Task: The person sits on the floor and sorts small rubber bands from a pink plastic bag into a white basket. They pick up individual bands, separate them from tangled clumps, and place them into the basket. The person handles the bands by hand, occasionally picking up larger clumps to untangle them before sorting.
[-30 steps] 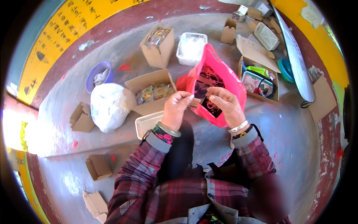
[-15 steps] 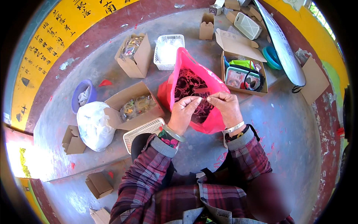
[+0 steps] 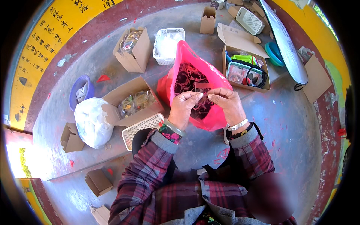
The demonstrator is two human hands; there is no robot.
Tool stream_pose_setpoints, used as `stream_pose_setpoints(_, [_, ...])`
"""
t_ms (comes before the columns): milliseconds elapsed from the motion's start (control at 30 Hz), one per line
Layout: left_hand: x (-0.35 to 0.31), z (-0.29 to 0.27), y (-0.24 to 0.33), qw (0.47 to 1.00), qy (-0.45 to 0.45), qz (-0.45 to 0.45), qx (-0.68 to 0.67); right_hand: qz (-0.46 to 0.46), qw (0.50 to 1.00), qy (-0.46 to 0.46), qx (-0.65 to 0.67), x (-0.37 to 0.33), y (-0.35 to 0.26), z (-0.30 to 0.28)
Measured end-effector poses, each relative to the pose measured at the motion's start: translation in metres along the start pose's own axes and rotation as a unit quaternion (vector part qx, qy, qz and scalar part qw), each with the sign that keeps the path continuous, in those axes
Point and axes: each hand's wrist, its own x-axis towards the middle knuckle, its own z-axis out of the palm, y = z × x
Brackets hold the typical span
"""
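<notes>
A bright pink plastic bag (image 3: 210,77) stands open in front of me, holding a dark mass of thin, pinkish curly strands (image 3: 190,79). Over its mouth, my left hand (image 3: 183,108) pinches thumb against forefinger. My right hand (image 3: 228,105) makes the same pinch just across from it, with a small gap between the fingertips. Whatever lies in the two pinches is too small to make out. Each wrist wears a bangle.
At left are a cardboard box (image 3: 150,107) of small bagged items, a white plastic bag (image 3: 93,125), a purple basin (image 3: 89,95) and a cream basket (image 3: 129,137). Beyond the pink bag stand another filled box (image 3: 140,56) and a white basket (image 3: 165,60). An open carton (image 3: 265,84) sits right.
My fingertips have drawn slightly farther apart over the bag, while both hands stay pinched. The whole view has shifted a little.
</notes>
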Motion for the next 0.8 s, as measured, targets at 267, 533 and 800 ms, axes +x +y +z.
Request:
stream_pose_setpoints(267, [-0.002,0.000,0.001,1.000,0.021,0.005,0.019,-0.117,0.980,0.071,-0.145,0.001,0.002,-0.002])
stream_pose_setpoints(533, [-0.003,-0.003,0.004,0.999,0.029,-0.007,0.038,-0.274,0.905,0.117,-0.303,-0.005,-0.008,0.003])
stream_pose_setpoints(800, [-0.007,-0.007,0.006,0.879,0.092,0.256,0.392,-0.155,0.957,0.114,-0.219,-0.009,-0.003,0.009])
